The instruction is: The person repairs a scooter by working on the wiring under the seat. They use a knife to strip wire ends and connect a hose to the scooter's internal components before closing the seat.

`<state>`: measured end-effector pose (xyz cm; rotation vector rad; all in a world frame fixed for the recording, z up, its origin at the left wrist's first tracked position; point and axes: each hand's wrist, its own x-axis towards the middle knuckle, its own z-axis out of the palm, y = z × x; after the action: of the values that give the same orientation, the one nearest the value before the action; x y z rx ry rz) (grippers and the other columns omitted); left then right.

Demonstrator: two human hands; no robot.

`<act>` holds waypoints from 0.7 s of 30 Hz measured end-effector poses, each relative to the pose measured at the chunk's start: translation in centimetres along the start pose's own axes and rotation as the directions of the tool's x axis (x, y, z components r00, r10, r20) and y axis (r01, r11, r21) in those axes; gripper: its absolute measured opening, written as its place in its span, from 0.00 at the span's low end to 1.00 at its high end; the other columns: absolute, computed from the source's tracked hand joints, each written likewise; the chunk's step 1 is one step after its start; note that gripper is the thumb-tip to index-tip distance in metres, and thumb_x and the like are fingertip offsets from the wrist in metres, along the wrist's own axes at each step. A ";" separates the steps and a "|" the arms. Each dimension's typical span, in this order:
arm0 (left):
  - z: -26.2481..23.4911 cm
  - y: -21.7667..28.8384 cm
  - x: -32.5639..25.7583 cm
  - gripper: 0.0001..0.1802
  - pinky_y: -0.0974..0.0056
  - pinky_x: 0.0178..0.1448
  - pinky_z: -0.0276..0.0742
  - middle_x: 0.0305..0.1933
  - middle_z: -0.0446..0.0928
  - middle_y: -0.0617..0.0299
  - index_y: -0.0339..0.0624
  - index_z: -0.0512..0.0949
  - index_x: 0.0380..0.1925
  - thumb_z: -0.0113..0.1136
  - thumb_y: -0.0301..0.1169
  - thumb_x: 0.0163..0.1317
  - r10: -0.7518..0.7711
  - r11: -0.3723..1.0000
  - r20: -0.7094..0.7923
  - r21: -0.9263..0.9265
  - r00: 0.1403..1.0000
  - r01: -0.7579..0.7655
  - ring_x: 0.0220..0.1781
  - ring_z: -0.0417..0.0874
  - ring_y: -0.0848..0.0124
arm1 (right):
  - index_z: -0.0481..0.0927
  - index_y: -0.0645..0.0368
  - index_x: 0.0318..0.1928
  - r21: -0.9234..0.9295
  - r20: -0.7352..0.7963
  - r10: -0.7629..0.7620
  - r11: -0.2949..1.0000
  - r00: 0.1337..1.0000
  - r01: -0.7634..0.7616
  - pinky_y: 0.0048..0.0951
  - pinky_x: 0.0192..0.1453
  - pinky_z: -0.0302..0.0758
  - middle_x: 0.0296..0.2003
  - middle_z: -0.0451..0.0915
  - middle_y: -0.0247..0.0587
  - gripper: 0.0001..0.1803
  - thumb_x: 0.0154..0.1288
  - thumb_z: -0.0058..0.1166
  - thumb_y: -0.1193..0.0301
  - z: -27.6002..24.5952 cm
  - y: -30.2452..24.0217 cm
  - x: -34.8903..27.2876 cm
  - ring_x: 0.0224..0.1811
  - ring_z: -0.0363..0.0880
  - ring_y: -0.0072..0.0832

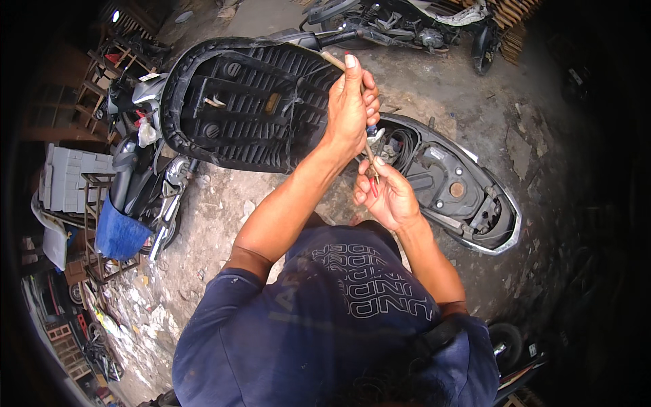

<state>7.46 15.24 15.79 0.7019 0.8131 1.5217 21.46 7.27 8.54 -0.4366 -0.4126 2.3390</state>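
In front of my chest, my left hand (349, 112) is closed around a thin tan rod-like piece (333, 61), its thumb pointing up along it. Just below and to the right, my right hand (392, 197) pinches the lower end of what looks like the same piece. A small red part (374, 186) shows between the right fingers; I cannot make out what it is. Behind the left hand stands a raised black motorcycle seat (251, 105), its ribbed underside facing me. To the right lies the exposed rear body of the motorcycle (456, 186), with a round brownish cap (457, 189) on it.
Another motorcycle (407, 30) is parked at the far side. On the left are more motorcycle parts, a blue cloth-like cover (121, 227) and a grey box (74, 178). Litter (146, 332) is strewn over the stained concrete floor. A wheel (505, 344) appears at lower right.
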 end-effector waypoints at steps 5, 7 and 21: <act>0.8 0.1 6.3 0.30 0.71 0.17 0.50 0.18 0.59 0.72 0.49 0.64 0.29 0.41 0.64 0.75 0.050 0.994 -0.063 -0.093 0.997 -0.055 0.15 0.56 0.80 | 0.75 0.59 0.50 0.085 0.018 -0.179 0.981 0.984 0.177 0.33 0.45 0.77 0.29 0.75 0.34 0.20 0.81 0.43 0.54 1.7 -1.3 3.8 0.35 0.78 0.29; 1.5 0.7 8.2 0.30 0.70 0.16 0.48 0.17 0.58 0.72 0.49 0.63 0.29 0.38 0.64 0.76 0.087 0.990 -0.096 -0.107 0.992 -0.097 0.13 0.54 0.79 | 0.75 0.60 0.47 0.011 0.011 -0.265 0.964 0.964 0.265 0.33 0.42 0.77 0.27 0.74 0.32 0.21 0.81 0.43 0.53 2.1 -2.5 5.1 0.33 0.78 0.30; 6.4 4.5 9.4 0.24 0.68 0.20 0.51 0.20 0.60 0.70 0.50 0.66 0.31 0.37 0.54 0.80 0.226 0.948 -0.110 -0.204 0.968 -0.245 0.17 0.55 0.77 | 0.74 0.66 0.43 -0.463 -0.060 -0.604 0.722 0.795 0.514 0.28 0.25 0.78 0.19 0.69 0.33 0.25 0.78 0.45 0.51 6.6 -5.6 5.4 0.20 0.81 0.30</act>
<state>9.11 25.04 22.96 0.5901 0.6296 1.8365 18.29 13.83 15.72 -0.6506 -0.8366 1.5760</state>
